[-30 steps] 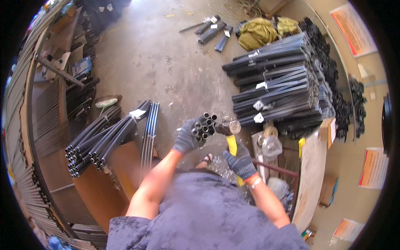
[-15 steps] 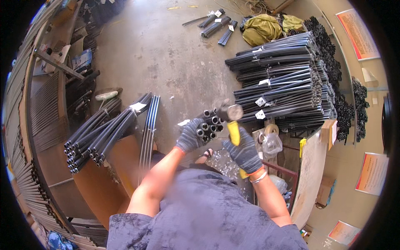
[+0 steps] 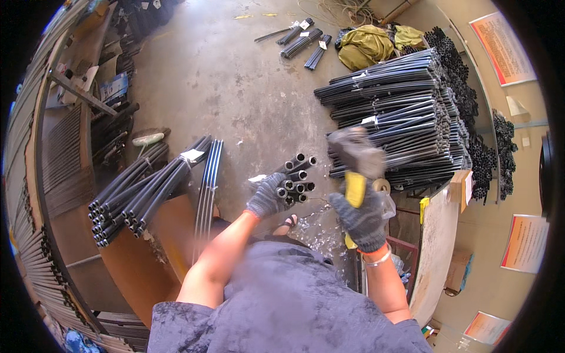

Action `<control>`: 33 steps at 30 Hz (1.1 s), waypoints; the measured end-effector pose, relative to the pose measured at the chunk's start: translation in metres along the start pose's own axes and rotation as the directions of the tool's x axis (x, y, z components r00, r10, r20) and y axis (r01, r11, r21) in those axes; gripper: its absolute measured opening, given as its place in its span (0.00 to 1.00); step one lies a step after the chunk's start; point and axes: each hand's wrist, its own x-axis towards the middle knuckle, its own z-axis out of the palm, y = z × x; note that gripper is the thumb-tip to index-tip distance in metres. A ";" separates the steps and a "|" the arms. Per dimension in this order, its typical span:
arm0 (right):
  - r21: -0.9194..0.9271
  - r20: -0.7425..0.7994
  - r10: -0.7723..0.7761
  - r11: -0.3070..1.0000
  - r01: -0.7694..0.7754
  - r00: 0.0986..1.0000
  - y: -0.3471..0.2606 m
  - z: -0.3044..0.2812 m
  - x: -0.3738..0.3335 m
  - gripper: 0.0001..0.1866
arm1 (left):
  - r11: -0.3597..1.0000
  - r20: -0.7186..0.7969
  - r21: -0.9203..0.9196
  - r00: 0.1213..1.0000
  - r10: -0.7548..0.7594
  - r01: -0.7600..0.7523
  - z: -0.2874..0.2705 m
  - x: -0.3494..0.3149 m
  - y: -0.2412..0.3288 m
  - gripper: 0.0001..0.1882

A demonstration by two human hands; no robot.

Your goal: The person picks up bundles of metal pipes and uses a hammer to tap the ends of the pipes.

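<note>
My left hand, in a grey knit glove with an orange cuff, is closed around a bundle of black tubes. The tubes' open ends face up, at uneven heights. A hammer with a yellow handle is gripped in my gloved right hand. Its grey head is blurred by motion and hangs to the right of the bundle, apart from it. Where the lower part of the bundle rests is hidden.
Tied tube bundles lean at the left, beside several thin rods. A tall stack of dark tubes fills the right. Smaller bundles and an olive sack lie farther off. White bits litter the floor near my foot.
My right hand and the hammer have swung right and up, away from the tube ends. My left hand keeps its hold, and the bundle has shifted slightly, with some tubes standing out more.
</note>
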 end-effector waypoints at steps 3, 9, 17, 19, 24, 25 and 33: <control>0.060 -0.291 -0.185 0.976 0.211 0.939 0.015 0.014 -0.005 0.11 | 0.559 0.148 0.764 0.931 0.333 -0.322 -0.010 -0.008 -0.004 0.25; -0.153 0.090 -0.128 0.978 0.141 0.988 0.086 0.023 -0.001 0.19 | 0.998 -0.019 0.045 0.998 -0.052 0.053 0.010 -0.006 0.002 0.21; -0.030 -0.203 -0.169 0.986 0.166 0.965 0.054 0.012 0.017 0.12 | -0.173 0.364 0.931 0.850 0.381 -0.321 -0.021 -0.015 -0.002 0.19; -0.288 -0.103 -0.350 0.907 0.309 0.931 0.103 0.024 0.028 0.14 | -0.305 0.411 0.901 0.834 0.368 -0.310 -0.027 -0.013 -0.001 0.20; 0.231 0.084 0.209 0.947 -0.223 0.974 0.047 0.012 0.013 0.15 | -0.279 0.404 0.909 0.823 0.400 -0.310 -0.032 -0.013 0.000 0.22; 0.153 -0.021 0.098 0.984 -0.094 0.995 0.029 0.002 0.007 0.13 | -0.205 0.377 0.925 0.824 0.423 -0.319 -0.024 -0.019 -0.003 0.21; -0.142 0.020 0.029 0.990 -0.026 0.999 0.118 0.026 -0.044 0.17 | -0.475 0.493 0.835 0.762 0.419 -0.278 -0.028 -0.015 -0.008 0.18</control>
